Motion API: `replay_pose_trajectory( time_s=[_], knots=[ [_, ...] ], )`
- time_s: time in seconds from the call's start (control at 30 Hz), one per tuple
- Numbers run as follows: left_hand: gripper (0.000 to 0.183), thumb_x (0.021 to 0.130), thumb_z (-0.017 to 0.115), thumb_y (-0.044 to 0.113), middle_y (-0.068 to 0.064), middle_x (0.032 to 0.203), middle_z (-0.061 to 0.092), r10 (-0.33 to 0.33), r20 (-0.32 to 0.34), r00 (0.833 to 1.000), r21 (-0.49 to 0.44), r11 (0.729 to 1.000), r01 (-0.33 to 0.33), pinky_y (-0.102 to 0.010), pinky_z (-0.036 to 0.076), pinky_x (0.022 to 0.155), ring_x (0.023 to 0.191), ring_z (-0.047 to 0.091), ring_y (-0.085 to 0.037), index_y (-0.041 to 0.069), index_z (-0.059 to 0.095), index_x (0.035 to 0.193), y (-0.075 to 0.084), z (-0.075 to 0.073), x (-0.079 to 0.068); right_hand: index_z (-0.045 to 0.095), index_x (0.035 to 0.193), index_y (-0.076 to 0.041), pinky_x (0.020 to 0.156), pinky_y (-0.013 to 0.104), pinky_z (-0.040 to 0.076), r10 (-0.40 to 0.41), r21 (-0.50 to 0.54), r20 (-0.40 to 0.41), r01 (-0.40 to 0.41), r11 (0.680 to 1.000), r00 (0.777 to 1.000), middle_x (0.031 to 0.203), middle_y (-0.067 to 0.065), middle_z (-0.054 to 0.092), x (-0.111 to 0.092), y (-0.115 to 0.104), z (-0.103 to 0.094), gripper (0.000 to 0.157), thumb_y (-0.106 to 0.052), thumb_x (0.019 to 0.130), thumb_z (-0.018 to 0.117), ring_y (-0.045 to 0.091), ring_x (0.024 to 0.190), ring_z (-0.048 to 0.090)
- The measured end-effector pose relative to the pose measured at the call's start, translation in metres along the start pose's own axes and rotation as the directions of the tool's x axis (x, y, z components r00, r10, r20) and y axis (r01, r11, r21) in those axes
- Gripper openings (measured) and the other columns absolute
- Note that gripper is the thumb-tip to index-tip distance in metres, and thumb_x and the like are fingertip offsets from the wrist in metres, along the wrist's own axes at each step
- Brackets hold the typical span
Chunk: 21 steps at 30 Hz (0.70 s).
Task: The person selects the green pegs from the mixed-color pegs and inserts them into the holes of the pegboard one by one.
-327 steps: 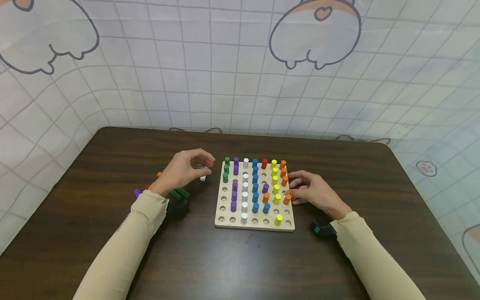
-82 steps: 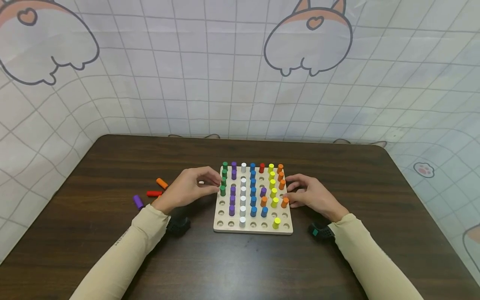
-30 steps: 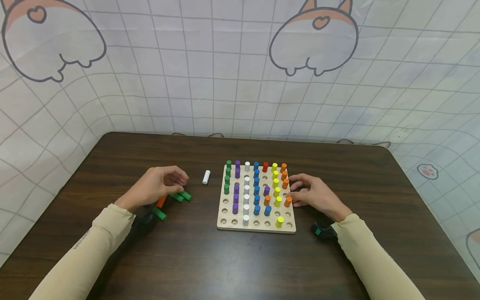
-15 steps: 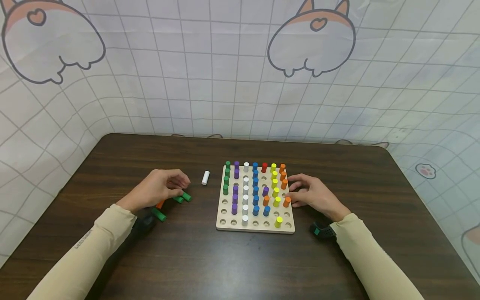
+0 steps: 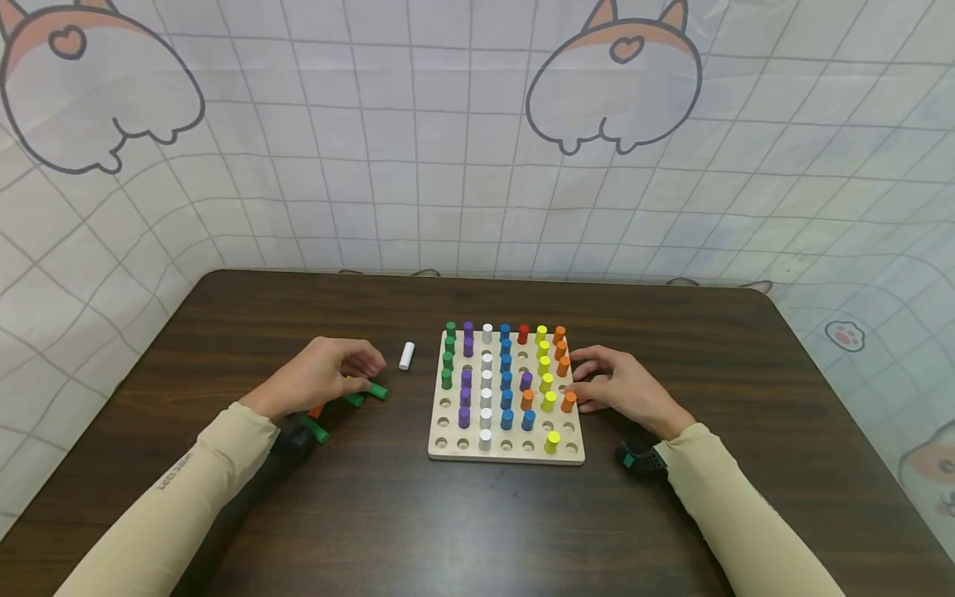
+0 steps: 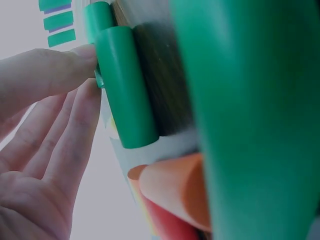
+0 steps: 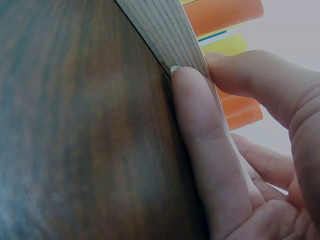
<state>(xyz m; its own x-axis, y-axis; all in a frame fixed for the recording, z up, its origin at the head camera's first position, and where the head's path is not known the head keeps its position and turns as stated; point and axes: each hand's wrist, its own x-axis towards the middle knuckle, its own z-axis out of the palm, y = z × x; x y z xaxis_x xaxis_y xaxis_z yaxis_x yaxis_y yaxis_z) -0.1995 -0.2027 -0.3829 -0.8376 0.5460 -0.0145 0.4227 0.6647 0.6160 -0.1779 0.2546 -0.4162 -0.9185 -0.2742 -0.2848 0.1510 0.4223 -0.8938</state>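
Observation:
A square wooden pegboard (image 5: 454, 452) lies mid-table, with coloured pegs standing in columns of holes. My right hand (image 5: 622, 388) grips its right edge. In the right wrist view the thumb lies on the board's top face and a finger runs along its layered side. Left of the board, my left hand (image 5: 328, 377) is low over loose pegs. Its thumb and fingertips pinch one end of a green peg (image 5: 378, 390), whose end is partly hidden behind another green peg (image 6: 127, 87) in the left wrist view.
A loose white peg (image 5: 406, 356) lies between my left hand and the board. Another green peg (image 5: 316, 429) lies below my left wrist. Orange (image 6: 172, 182) and red (image 6: 170, 220) pegs lie close by. A patterned cloth (image 5: 462, 166) hangs behind the table.
A fourth green peg went into the left column after the first frame. The white peg left the hand for the table. Lately my left hand shifts slightly right with the green peg; my right hand stays.

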Motion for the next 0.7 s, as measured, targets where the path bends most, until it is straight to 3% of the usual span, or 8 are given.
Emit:
replay_pose_trajectory(
  time_s=[0.4,0.7],
  knots=[
    [0.026,0.089,0.078,0.001,-0.007,0.106,0.077,0.013,0.039,0.999,0.034,0.999,-0.014,-0.032,0.062,0.084,0.098,0.073,-0.017,0.007,0.074,0.114,0.010,0.002,0.007,0.047,0.149,-0.005,0.081,0.034,0.066,0.002,-0.018,0.008,-0.001,1.000,1.000,0.120,0.017,0.058,0.007,0.000,-0.008,0.065,-0.021,0.093,0.077,0.017,0.092,0.074],
    [0.027,0.088,0.078,-0.001,-0.004,0.106,0.077,-0.009,0.073,0.997,0.010,1.000,0.008,-0.028,0.062,0.085,0.099,0.073,-0.016,0.009,0.074,0.112,0.018,0.007,0.014,0.047,0.149,-0.004,0.080,0.034,0.066,-0.002,-0.025,0.021,0.002,1.000,1.000,0.120,0.017,0.058,0.015,0.001,-0.014,0.065,-0.021,0.093,0.077,0.017,0.091,0.074]
  ],
)
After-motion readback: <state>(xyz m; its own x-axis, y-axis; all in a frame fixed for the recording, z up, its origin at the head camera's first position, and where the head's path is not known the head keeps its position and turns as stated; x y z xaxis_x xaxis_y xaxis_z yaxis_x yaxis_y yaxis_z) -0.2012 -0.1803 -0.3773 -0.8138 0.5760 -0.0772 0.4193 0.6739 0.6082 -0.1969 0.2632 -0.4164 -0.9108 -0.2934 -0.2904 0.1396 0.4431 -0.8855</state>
